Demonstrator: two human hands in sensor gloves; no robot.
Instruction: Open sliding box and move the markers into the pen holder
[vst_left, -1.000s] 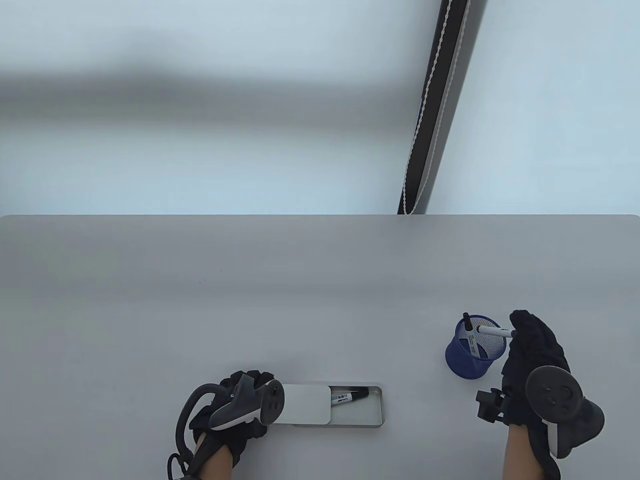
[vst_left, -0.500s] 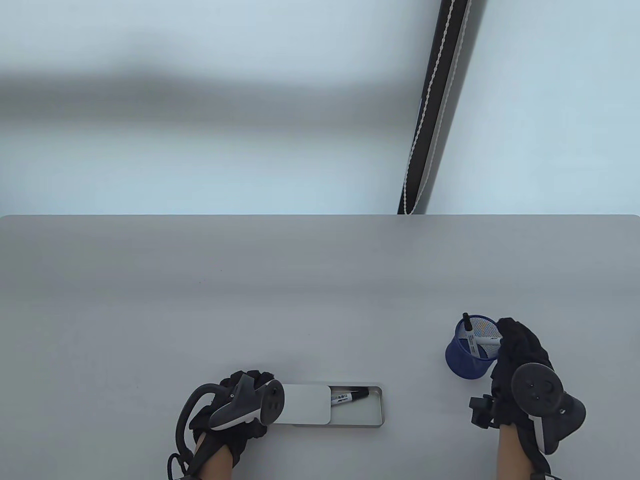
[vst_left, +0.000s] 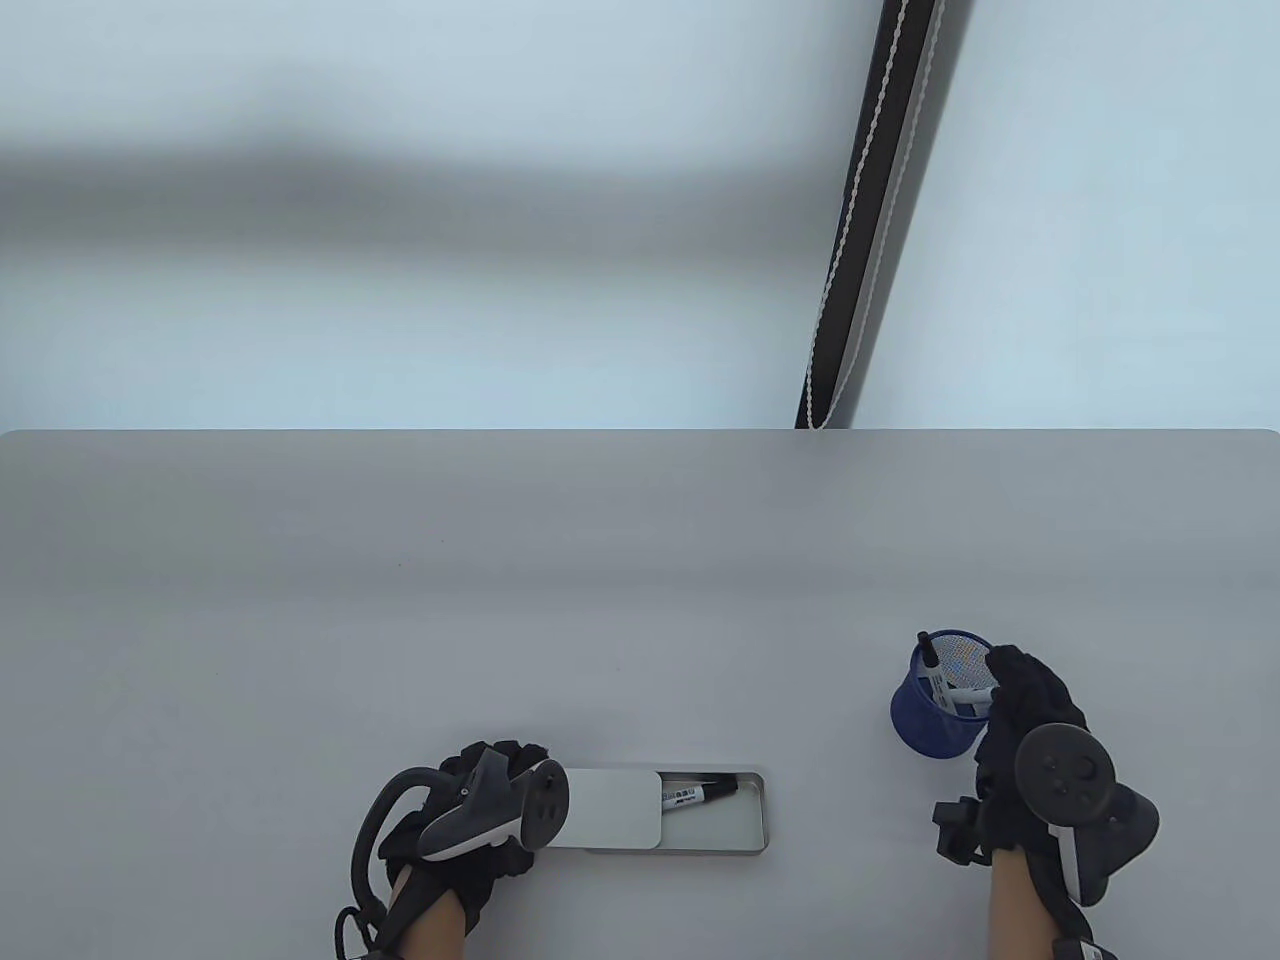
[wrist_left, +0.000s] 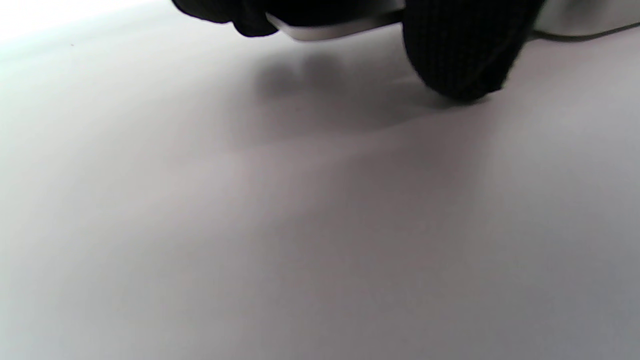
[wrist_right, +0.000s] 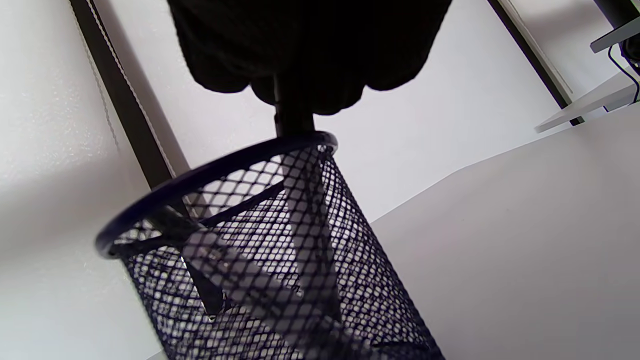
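The flat metal sliding box (vst_left: 745, 835) lies near the table's front edge, its lid (vst_left: 612, 808) slid left. One black-capped marker (vst_left: 700, 793) lies in the uncovered part. My left hand (vst_left: 500, 757) grips the box's left end; in the left wrist view a thumb (wrist_left: 460, 55) rests on the table beside the lid edge (wrist_left: 325, 33). My right hand (vst_left: 1002, 675) pinches the top of a white marker (vst_left: 965, 692) that stands inside the blue mesh pen holder (vst_left: 925, 725). A second marker (vst_left: 929, 652) leans in it. The right wrist view shows the held marker (wrist_right: 295, 122) passing the holder's rim (wrist_right: 200, 175).
The grey table (vst_left: 500, 600) runs back to a pale wall. A dark strip with a bead cord (vst_left: 860, 220) hangs on that wall, behind the table's right half. The right wrist view catches a shelf edge (wrist_right: 575, 107) at the far right.
My right hand has come down and toward me, and the white marker has sunk from lying across the rim to standing deep in the holder. The left hand and box have not moved.
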